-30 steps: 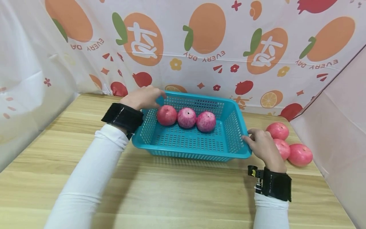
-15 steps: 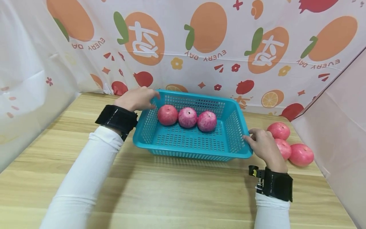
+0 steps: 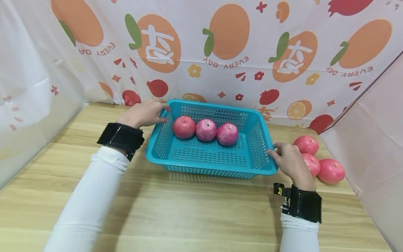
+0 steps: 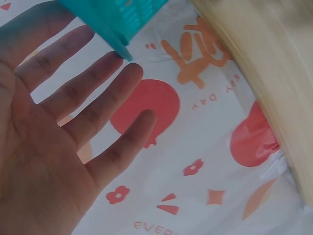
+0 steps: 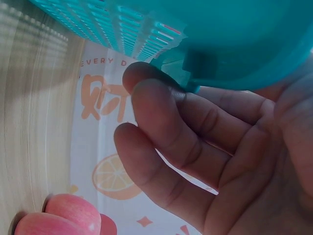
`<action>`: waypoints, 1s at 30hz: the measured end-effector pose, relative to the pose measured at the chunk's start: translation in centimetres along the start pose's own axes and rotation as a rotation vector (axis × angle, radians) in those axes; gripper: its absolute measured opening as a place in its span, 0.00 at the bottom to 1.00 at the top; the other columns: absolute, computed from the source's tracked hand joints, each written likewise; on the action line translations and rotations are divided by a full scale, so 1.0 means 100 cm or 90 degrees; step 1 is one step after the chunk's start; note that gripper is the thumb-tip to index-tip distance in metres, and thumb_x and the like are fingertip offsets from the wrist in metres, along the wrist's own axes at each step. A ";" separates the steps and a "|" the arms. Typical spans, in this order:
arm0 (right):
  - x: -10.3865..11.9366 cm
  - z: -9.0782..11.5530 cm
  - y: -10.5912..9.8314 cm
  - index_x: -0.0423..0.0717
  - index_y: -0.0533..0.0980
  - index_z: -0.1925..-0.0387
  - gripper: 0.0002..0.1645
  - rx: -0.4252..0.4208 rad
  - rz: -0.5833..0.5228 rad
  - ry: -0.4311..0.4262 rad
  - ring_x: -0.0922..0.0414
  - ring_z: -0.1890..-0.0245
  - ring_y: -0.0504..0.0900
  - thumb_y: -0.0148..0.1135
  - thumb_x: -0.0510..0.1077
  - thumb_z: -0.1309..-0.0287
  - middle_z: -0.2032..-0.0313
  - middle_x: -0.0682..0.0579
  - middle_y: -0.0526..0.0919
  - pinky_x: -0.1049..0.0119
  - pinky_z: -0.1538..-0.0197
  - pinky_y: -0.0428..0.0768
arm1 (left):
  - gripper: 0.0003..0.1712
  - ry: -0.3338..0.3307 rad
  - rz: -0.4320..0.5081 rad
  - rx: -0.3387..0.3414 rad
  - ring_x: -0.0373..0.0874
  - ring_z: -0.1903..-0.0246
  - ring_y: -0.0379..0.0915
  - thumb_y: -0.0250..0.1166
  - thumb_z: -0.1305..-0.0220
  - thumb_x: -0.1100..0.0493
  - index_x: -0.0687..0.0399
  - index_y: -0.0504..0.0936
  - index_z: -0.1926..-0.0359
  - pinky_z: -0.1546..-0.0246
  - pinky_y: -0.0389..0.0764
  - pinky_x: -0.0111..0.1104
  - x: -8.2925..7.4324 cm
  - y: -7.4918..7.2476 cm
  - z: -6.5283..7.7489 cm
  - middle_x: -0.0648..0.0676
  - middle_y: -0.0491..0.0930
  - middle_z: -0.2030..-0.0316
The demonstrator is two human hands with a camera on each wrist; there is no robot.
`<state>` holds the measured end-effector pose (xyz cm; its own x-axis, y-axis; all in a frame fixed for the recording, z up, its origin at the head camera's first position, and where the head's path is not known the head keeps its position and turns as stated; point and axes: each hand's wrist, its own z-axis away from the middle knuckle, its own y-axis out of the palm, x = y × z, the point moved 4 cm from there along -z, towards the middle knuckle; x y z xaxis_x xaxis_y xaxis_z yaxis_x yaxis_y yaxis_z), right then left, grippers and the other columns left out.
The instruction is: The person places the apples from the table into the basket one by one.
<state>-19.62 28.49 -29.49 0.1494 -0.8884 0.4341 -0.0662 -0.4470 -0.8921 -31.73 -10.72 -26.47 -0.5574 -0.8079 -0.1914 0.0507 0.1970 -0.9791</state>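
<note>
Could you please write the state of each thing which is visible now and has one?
Basket: open-topped, partly filled.
Basket fruits: three, look whole, in a row.
Loose fruits: three, look whole, grouped on the table.
Left hand: fingers extended at basket's left end; contact unclear.
Right hand: gripping basket's right rim.
Wristbands: strapped on.

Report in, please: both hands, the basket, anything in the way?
Left hand outstretched at left end of teal plastic basket, touch unclear. Right hand gripping its right rim. Three apples inside. Possible obstacle: three more apples beside right hand.
</note>
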 end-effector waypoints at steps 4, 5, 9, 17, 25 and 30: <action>-0.001 0.000 0.001 0.27 0.70 0.52 0.23 0.002 0.001 0.000 0.52 0.74 0.79 0.58 0.43 0.43 0.68 0.37 0.81 0.52 0.66 0.82 | 0.26 -0.023 0.031 -0.011 0.54 0.54 0.66 0.65 0.47 0.54 0.59 0.74 0.48 0.59 0.76 0.51 0.008 0.006 0.004 0.63 0.72 0.51; -0.001 0.000 0.001 0.27 0.70 0.52 0.23 0.001 0.001 -0.001 0.52 0.74 0.79 0.58 0.43 0.43 0.68 0.37 0.81 0.53 0.66 0.82 | 0.25 -0.027 0.041 -0.014 0.54 0.54 0.66 0.65 0.46 0.54 0.59 0.74 0.48 0.58 0.76 0.51 0.009 0.007 0.005 0.63 0.72 0.51; -0.001 -0.001 0.001 0.27 0.71 0.53 0.23 -0.003 0.001 -0.001 0.53 0.74 0.79 0.58 0.43 0.43 0.69 0.38 0.81 0.53 0.67 0.82 | 0.26 -0.027 0.073 -0.025 0.54 0.53 0.65 0.63 0.45 0.53 0.60 0.72 0.46 0.56 0.75 0.51 0.013 0.013 0.009 0.62 0.72 0.50; -0.003 -0.002 0.003 0.27 0.71 0.53 0.23 -0.007 -0.004 0.000 0.53 0.75 0.80 0.58 0.43 0.43 0.70 0.38 0.81 0.54 0.68 0.82 | 0.31 -0.018 0.088 -0.053 0.57 0.49 0.63 0.62 0.44 0.50 0.60 0.68 0.42 0.53 0.72 0.55 0.014 0.020 0.014 0.64 0.70 0.47; -0.005 -0.001 0.002 0.28 0.71 0.53 0.23 -0.008 -0.002 0.010 0.53 0.75 0.80 0.58 0.43 0.43 0.70 0.38 0.81 0.54 0.67 0.82 | 0.31 -0.022 0.108 -0.075 0.60 0.44 0.57 0.61 0.42 0.52 0.62 0.66 0.41 0.52 0.69 0.58 0.012 0.027 0.012 0.66 0.64 0.43; -0.003 -0.004 0.002 0.28 0.71 0.52 0.23 -0.007 -0.005 -0.001 0.54 0.76 0.79 0.58 0.43 0.43 0.70 0.39 0.82 0.54 0.68 0.82 | 0.30 -0.034 0.155 -0.082 0.59 0.43 0.55 0.58 0.39 0.53 0.61 0.63 0.39 0.49 0.66 0.58 0.016 0.033 0.018 0.66 0.62 0.41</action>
<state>-20.08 28.64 -29.74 0.1513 -0.8846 0.4411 -0.0757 -0.4553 -0.8871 -30.98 -12.35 -30.09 -0.4965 -0.7563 -0.4261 0.0697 0.4546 -0.8880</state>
